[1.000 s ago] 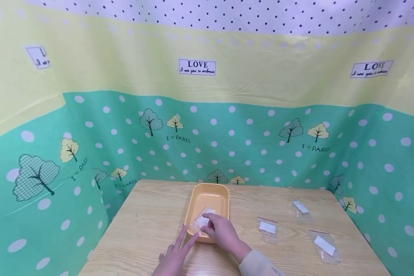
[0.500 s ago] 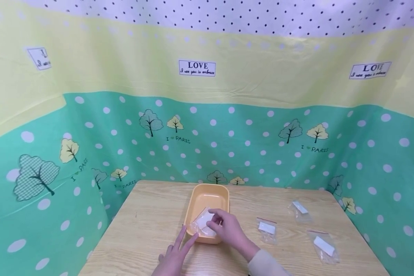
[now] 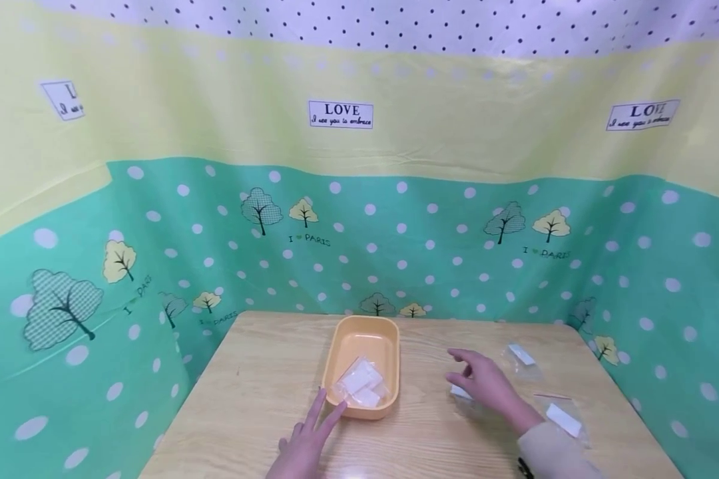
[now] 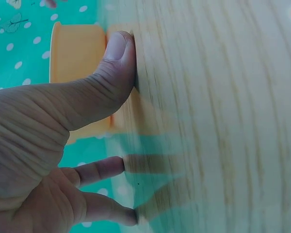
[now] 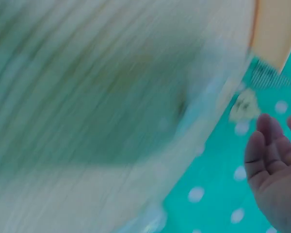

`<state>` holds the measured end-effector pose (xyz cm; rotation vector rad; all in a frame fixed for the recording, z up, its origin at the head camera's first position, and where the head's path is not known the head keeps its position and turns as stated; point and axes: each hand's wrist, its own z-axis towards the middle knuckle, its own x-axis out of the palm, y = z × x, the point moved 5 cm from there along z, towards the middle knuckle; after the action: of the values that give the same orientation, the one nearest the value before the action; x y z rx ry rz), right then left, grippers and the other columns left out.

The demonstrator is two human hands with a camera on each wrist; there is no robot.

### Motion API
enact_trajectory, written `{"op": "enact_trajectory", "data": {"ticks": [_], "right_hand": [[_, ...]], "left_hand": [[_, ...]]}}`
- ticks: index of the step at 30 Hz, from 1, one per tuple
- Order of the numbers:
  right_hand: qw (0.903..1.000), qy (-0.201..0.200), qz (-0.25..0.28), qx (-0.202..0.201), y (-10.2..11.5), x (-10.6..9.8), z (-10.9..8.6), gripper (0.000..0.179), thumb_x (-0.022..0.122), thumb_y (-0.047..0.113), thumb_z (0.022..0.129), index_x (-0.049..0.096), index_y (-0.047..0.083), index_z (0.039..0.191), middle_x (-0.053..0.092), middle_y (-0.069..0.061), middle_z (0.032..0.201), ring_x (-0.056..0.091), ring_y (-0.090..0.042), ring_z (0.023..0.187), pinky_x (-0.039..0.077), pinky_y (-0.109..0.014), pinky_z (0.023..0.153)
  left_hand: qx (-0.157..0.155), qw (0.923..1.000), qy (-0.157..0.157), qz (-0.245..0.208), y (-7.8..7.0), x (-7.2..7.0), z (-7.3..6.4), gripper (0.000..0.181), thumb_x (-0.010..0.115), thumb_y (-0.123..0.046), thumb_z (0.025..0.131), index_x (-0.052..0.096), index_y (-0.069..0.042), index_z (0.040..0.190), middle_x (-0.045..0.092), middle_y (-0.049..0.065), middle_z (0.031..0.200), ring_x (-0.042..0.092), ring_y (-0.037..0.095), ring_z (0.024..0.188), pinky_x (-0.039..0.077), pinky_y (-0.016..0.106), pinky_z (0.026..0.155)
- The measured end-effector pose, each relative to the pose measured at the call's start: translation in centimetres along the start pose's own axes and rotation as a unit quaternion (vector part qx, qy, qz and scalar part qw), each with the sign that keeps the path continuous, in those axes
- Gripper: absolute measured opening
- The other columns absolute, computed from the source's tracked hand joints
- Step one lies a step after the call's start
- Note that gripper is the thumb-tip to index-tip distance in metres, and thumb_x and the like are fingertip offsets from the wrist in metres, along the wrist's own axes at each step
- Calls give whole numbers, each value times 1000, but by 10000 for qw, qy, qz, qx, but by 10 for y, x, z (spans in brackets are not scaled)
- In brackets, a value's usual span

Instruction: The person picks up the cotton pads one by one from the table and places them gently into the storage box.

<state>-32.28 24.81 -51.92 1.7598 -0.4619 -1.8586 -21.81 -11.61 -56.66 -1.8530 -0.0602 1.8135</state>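
My left hand [image 3: 305, 439] is spread at the near left corner of an orange-yellow tray [image 3: 392, 362], straight fingers at its rim. In the left wrist view, the thumb [image 4: 117, 63] lies before the tray's side and other fingertips meet the table. Inside the tray's near end lie clear plastic bags with white pieces [image 3: 362, 382]. My right hand [image 3: 485, 382] hovers right of the tray, fingers loosely bent with nothing between them. Beneath it, partly hidden, is a small zip bag with a white piece [image 3: 461, 392]. The right wrist view is blurred, but shows the hand [image 5: 276, 179] holding nothing.
Two more zip bags with white pieces lie to the right: one farther back [image 3: 521, 354], another nearer the right edge [image 3: 564, 420]. A green and yellow patterned curtain [image 3: 335, 219] closes off the wooden table [image 3: 239, 399] behind and at both sides.
My right hand has left the bags in the tray and moved right, over the nearest zip bag on the table. The left hand has stayed at the tray's corner.
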Motion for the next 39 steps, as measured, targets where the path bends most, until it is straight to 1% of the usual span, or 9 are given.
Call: {"op": "enact_trajectory", "data": {"ticks": [2,4,8,14,19,22,25,32,39], "right_hand": [[9990,126,-423,57,-13,-10,-4,58,75,35,87,56,17,139,64,-10,133,64,-16,90,56,-32,73],[9968,213,-770,-18,-23,-16,-8,57,75,32,86,58,14,137,63,-13,134,66,-28,101,57,-44,84],[9924,374,-1139,-285,-35,-17,-15,55,78,25,82,61,8,132,63,-19,132,57,-43,122,46,-61,102],[9901,577,-1275,37,-50,-6,-17,54,79,24,81,63,11,130,68,-14,126,60,-39,120,47,-60,101],[9901,489,-1306,174,-55,1,-13,44,79,17,80,68,12,122,73,-5,107,67,-25,100,55,-52,90],[9900,406,-1344,99,-56,3,-11,35,78,12,79,72,13,114,71,1,93,65,-16,86,58,-44,80],[9890,336,-1439,26,-55,5,-9,27,78,9,79,74,15,105,69,3,86,63,-13,79,57,-40,74],[9883,309,-1494,59,-56,8,-8,22,77,6,80,75,16,99,74,-3,92,69,-20,85,59,-44,77],[9880,375,-1493,131,-57,8,-9,22,76,5,81,74,16,99,73,-2,92,68,-19,85,59,-44,76]], "left_hand": [[7,10000,19,14,-1,0,1,126,93,-15,57,20,-41,156,0,12,168,58,51,107,35,89,67],[-38,10000,52,29,-1,1,2,128,94,-20,54,19,-42,156,0,11,168,58,51,108,35,89,67],[-85,9999,56,42,0,1,2,130,95,-20,53,19,-42,156,-1,10,168,58,51,108,35,89,66],[37,10000,5,83,0,0,2,130,94,-23,52,19,-41,156,0,12,168,59,52,106,37,88,66],[135,9999,-41,82,0,0,2,130,94,-25,51,19,-39,157,1,15,167,59,51,105,36,88,65],[173,9998,-69,105,0,0,1,129,94,-26,52,19,-37,157,1,17,166,59,49,104,36,88,65],[138,9998,-52,99,0,0,0,129,94,-25,52,20,-37,157,2,17,166,59,49,105,36,88,66],[27,10000,3,73,0,-1,1,129,94,-23,53,19,-40,157,1,13,168,59,48,106,36,88,66],[-127,9999,100,25,0,1,1,130,95,-15,55,19,-43,156,1,9,168,59,46,109,35,89,68]]}}
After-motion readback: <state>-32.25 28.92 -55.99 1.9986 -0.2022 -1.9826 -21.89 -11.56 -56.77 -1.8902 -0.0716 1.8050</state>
